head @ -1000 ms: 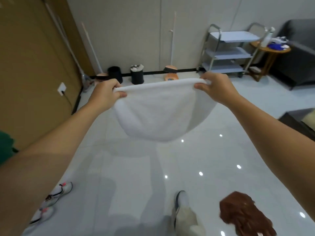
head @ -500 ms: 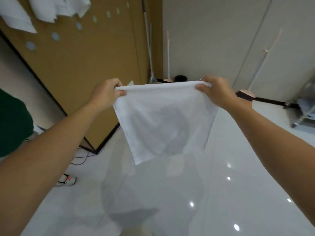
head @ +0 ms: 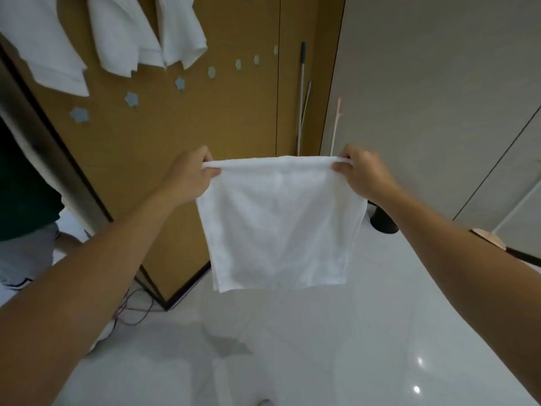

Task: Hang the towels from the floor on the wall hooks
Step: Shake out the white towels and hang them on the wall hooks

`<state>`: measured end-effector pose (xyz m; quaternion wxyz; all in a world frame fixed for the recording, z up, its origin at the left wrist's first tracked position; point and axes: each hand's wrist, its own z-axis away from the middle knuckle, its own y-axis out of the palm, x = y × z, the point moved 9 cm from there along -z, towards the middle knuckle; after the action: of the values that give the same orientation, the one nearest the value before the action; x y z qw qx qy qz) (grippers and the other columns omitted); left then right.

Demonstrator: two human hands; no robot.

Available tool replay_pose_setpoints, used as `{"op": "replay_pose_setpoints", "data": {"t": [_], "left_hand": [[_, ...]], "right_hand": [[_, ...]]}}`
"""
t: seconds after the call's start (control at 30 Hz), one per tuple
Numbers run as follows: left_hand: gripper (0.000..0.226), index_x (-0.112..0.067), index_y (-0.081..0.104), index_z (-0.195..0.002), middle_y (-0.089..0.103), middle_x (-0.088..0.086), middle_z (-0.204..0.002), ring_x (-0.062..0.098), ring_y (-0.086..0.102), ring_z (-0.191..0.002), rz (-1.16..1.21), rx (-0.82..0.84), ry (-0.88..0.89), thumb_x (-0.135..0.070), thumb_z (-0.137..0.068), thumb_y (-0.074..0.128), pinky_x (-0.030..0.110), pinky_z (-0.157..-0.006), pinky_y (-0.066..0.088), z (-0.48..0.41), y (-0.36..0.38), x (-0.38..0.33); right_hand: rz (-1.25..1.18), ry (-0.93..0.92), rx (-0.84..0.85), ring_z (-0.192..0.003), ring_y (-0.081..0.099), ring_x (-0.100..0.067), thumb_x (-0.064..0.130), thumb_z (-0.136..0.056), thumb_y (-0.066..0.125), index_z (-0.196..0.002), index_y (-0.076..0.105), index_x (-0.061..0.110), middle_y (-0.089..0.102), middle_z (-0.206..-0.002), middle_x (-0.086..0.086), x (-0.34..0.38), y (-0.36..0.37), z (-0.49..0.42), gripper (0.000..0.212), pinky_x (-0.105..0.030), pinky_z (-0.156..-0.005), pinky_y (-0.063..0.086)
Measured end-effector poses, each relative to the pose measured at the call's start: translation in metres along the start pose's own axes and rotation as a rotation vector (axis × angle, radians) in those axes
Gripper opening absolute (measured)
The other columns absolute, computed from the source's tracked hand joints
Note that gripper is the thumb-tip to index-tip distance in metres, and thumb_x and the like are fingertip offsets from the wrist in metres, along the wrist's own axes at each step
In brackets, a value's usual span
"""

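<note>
A white towel [head: 278,224] hangs flat in front of me, stretched by its top edge. My left hand [head: 187,177] pinches its upper left corner and my right hand [head: 361,174] pinches its upper right corner. On the brown wall at upper left hang three white towels [head: 123,33]. A row of pale blue flower-shaped hooks [head: 131,99] runs up to the right of them, bare.
Another person in a green top [head: 20,183] stands at the left edge. Cables [head: 137,306] lie at the wall's foot. Mop handles [head: 301,95] lean in the corner, and a black bin [head: 383,224] and a broom [head: 497,224] stand by the grey wall at the right.
My view has swung left and up from the floor toward the brown wall. The towel has straightened out, and the hooks and hung towels sit closer and larger in view. Both hands keep their grip.
</note>
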<state>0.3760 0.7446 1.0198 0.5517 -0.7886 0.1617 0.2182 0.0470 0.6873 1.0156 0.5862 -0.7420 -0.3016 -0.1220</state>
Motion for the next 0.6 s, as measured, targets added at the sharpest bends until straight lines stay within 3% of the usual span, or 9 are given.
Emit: {"op": "replay_pose_setpoints", "data": {"t": [0.1,0.23,0.33,0.47,0.6], "left_hand": [[0.006,-0.016,0.053,-0.091,0.053,-0.008,-0.082,0.011,0.049,-0.071,0.158,-0.020,-0.002,-0.016,-0.095,0.057,0.025,-0.056,0.035,-0.064,0.010,0.003],[0.009,-0.022,0.056,-0.098,0.055,-0.009,-0.092,0.013,0.052,-0.086,0.282,-0.029,-0.043,-0.015,-0.098,0.050,0.022,-0.064,0.036,-0.138,0.034,0.011],[0.016,-0.025,0.059,-0.093,0.057,-0.013,-0.089,0.011,0.053,-0.084,0.349,0.026,-0.065,-0.016,-0.099,0.047,0.023,-0.067,0.039,-0.186,0.057,0.011],[0.028,-0.032,0.060,-0.084,0.060,-0.011,-0.087,0.006,0.054,-0.078,0.443,0.047,-0.101,-0.012,-0.098,0.047,0.022,-0.066,0.041,-0.248,0.082,0.007],[0.030,-0.031,0.061,-0.081,0.059,-0.011,-0.083,0.005,0.053,-0.076,0.478,-0.014,-0.185,-0.010,-0.096,0.046,0.019,-0.063,0.040,-0.311,0.103,0.000]], "right_hand": [[-0.075,-0.023,0.011,-0.083,0.052,-0.019,0.024,-0.098,0.055,-0.098,0.055,0.021,0.055,-0.095,0.000,-0.006,0.009,-0.064,0.004,-0.023,-0.061,0.038],[-0.170,-0.047,-0.009,-0.082,0.055,-0.017,0.028,-0.095,0.061,-0.094,0.057,0.022,0.055,-0.083,0.009,-0.018,0.019,-0.136,0.007,-0.023,-0.064,0.040],[-0.192,-0.064,0.015,-0.070,0.051,-0.008,0.033,-0.089,0.069,-0.089,0.057,0.019,0.054,-0.076,0.009,-0.032,0.029,-0.186,0.018,-0.021,-0.058,0.039],[-0.208,-0.087,0.003,-0.069,0.051,-0.013,0.040,-0.082,0.074,-0.090,0.060,0.011,0.054,-0.075,0.003,-0.054,0.043,-0.264,0.033,-0.029,-0.060,0.040],[-0.262,-0.141,0.046,-0.072,0.057,-0.009,0.046,-0.077,0.077,-0.092,0.065,0.014,0.060,-0.079,0.007,-0.076,0.057,-0.346,0.038,-0.027,-0.062,0.045]]}}
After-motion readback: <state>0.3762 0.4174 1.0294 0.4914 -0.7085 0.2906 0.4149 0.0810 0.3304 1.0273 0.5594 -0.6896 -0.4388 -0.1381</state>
